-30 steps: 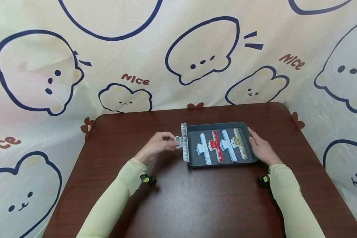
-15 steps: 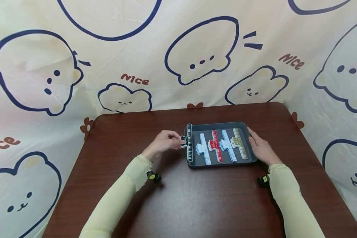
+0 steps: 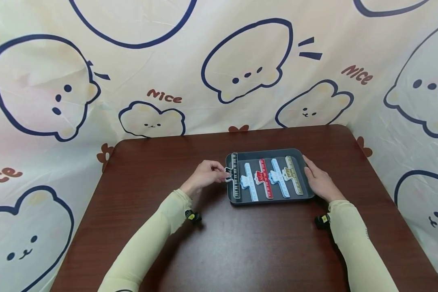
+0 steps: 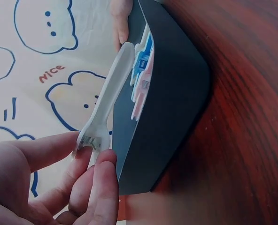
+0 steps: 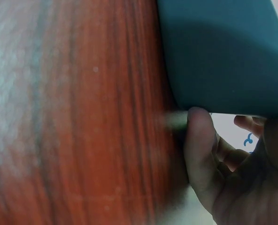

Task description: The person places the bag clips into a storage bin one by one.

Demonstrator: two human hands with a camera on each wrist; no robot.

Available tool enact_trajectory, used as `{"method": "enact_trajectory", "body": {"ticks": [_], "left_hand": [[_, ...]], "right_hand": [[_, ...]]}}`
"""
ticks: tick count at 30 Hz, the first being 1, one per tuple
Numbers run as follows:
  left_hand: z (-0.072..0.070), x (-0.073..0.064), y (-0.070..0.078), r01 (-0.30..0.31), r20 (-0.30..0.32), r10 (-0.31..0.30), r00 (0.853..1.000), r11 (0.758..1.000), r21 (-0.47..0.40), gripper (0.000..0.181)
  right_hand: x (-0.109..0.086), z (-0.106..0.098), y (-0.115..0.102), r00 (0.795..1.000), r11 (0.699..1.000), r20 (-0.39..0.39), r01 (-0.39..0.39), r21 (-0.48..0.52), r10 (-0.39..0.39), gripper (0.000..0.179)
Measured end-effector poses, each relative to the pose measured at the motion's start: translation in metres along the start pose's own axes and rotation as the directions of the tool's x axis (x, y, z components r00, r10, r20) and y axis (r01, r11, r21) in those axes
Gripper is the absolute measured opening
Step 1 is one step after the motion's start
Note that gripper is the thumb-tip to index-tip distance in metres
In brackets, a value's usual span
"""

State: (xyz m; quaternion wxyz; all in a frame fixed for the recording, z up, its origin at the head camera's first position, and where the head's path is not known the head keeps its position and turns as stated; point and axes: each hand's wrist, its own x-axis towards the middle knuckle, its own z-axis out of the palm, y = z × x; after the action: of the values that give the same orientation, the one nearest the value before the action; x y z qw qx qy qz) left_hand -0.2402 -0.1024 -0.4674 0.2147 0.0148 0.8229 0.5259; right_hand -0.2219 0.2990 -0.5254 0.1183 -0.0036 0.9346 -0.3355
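My left hand [image 3: 206,176] pinches the handle end of a black clip [image 3: 235,176] with white ruler marks. In the left wrist view the white edge of this clip [image 4: 111,89] shows between thumb and fingers, tilted over the rim. The clip lies above the left end of a dark grey tray [image 3: 270,199]. Inside the tray lie a light blue clip [image 3: 251,182], a red clip [image 3: 265,178], a second blue clip [image 3: 279,178] and a gold clip [image 3: 293,176]. Fairly straight, the fingers of my right hand [image 3: 322,181] rest against the tray's right side.
The tray stands on a dark brown wooden table [image 3: 255,243], towards its far edge. Behind and beside the table hangs a pale cloth [image 3: 204,117] with cartoon bears. A dark wrist camera [image 3: 193,215] sits at the left cuff, another camera [image 3: 322,221] at the right.
My left hand has moved right with the black clip, from outside the tray's left edge to over its left end. The right hand and the tray stay in place.
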Motion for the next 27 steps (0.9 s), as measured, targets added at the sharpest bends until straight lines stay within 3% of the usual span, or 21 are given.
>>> {"method": "enact_trajectory", "body": {"ticks": [15, 27], "left_hand": [[0.0077, 0.0016, -0.0013, 0.035, -0.019, -0.034, 0.999, 0.999, 0.035, 0.016], [0.0108, -0.004, -0.0056, 0.007, -0.024, -0.006, 1.0, 0.999, 0.05, 0.017]], "right_hand": [[0.0002, 0.0002, 0.0011, 1.0, 1.0, 0.006, -0.012, 0.016, 0.012, 0.059], [0.001, 0.0011, 0.0038, 1.0, 1.0, -0.001, -0.013, 0.023, 0.013, 0.059]]}}
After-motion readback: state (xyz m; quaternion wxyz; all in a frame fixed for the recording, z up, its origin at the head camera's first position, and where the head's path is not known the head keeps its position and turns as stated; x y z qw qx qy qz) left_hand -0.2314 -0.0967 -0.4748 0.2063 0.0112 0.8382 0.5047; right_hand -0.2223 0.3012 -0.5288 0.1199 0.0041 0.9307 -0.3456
